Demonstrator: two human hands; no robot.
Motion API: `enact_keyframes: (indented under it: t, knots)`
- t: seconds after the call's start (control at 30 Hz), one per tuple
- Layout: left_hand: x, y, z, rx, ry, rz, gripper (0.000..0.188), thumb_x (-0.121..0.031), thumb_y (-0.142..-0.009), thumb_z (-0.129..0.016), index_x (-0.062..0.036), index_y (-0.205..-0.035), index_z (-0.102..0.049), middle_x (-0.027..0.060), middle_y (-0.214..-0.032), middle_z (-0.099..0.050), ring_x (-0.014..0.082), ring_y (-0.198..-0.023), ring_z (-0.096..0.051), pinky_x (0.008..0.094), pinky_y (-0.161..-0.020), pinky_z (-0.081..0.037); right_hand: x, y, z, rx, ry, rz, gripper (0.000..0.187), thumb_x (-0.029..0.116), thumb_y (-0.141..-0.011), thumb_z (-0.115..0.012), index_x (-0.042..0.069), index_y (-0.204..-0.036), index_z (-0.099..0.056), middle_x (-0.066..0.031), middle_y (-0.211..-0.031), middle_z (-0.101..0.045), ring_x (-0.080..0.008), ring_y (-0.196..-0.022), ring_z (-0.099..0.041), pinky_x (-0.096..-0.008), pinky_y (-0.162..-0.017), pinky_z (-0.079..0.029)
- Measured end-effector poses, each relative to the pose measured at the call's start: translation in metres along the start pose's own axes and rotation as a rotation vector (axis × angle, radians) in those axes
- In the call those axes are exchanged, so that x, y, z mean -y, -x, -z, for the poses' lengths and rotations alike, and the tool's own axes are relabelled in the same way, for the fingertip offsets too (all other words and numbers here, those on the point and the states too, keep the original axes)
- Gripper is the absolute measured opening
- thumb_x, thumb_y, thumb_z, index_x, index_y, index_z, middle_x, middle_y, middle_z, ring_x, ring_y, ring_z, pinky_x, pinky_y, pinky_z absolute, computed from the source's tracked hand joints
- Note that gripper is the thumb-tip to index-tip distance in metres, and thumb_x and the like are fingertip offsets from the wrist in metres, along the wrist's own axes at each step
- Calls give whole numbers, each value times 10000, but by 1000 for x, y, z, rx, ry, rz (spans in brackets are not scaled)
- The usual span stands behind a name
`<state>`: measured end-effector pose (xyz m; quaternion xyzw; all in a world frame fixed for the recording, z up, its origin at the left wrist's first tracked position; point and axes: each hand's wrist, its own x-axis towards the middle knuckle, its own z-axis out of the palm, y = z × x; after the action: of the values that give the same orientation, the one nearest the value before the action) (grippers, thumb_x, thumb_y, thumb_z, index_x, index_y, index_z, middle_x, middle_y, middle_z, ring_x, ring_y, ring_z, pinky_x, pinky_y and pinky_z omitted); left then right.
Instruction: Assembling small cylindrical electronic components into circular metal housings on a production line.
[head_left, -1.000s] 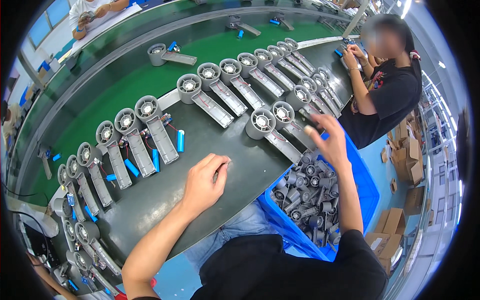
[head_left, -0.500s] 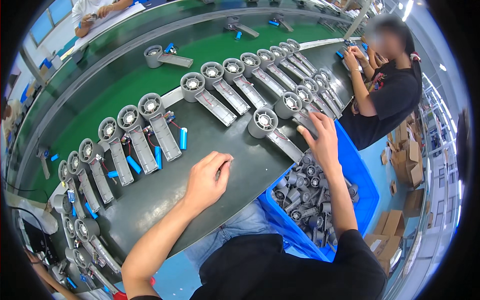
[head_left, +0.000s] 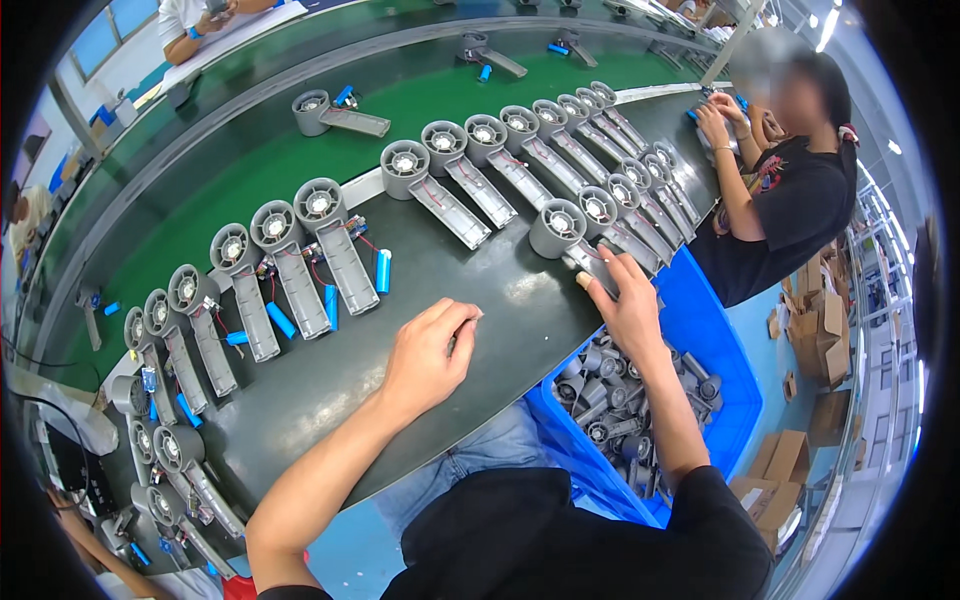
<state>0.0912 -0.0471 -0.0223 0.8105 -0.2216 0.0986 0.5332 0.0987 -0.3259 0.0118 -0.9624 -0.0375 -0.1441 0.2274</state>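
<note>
My right hand [head_left: 632, 312] is at the handle of a grey fan housing [head_left: 558, 230], thumb on one side and fingers on the other. That housing has a round fan head and a long open handle half; its handle end is hidden under my hand. Close beside it runs a row of like housings [head_left: 598, 207] with white centres and thin red wires. My left hand [head_left: 430, 352] hovers over or rests on the dark table [head_left: 510, 345], fingers curled in, with nothing visible in it.
A blue bin [head_left: 735, 400] full of small grey parts [head_left: 625, 405] stands at the table's right edge. More housings [head_left: 325, 235], some with blue cells [head_left: 383, 270], line the far edge before a green belt [head_left: 270, 160]. A co-worker [head_left: 790, 180] sits at right; cardboard boxes [head_left: 820, 325] lie behind.
The nearest fan housing has shifted right and away from me, up against the row, with my right hand now at its handle. My left hand has hardly moved; the view has shifted slightly.
</note>
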Motion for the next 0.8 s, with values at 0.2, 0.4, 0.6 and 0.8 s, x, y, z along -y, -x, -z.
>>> enact_keyframes:
  t: [0.2, 0.4, 0.6, 0.8]
  knots:
    - [1, 1, 0, -10, 12, -2, 108, 2, -889, -629, 2, -988, -671, 102, -822, -631, 180, -566, -542, 304, -538, -436, 6, -1, 4, -132, 223, 61, 475, 218, -857, -753, 20, -1271, -632, -163, -1119, -651, -341, -1026, -619, -406, -895, -487]
    - [0, -2, -1, -6, 6, -16, 106, -6, -887, -632, -1, -984, -676, 106, -825, -633, 183, -571, -550, 307, -544, -442, 52, -80, 27, -180, -73, 182, 277, 191, -899, -700, -18, -1080, -708, -146, -976, -704, -250, -877, -673, -365, -816, -520]
    - [2, 1, -1, -11, 8, -12, 110, -17, -892, -624, -5, -988, -676, 118, -833, -636, 208, -591, -569, 319, -556, -453, 57, -154, -31, 96, 344, 213, 427, 365, -814, -767, -9, -1014, -720, -221, -924, -715, -367, -877, -699, -463, -776, -545]
    - [2, 1, 0, -3, -13, -33, 121, -21, -890, -617, -6, -998, -670, 135, -861, -652, 266, -655, -616, 357, -601, -485, 56, -162, -49, 103, 449, 186, 444, 404, -752, -815, -8, -886, -720, -206, -842, -719, -365, -833, -719, -448, -744, -581]
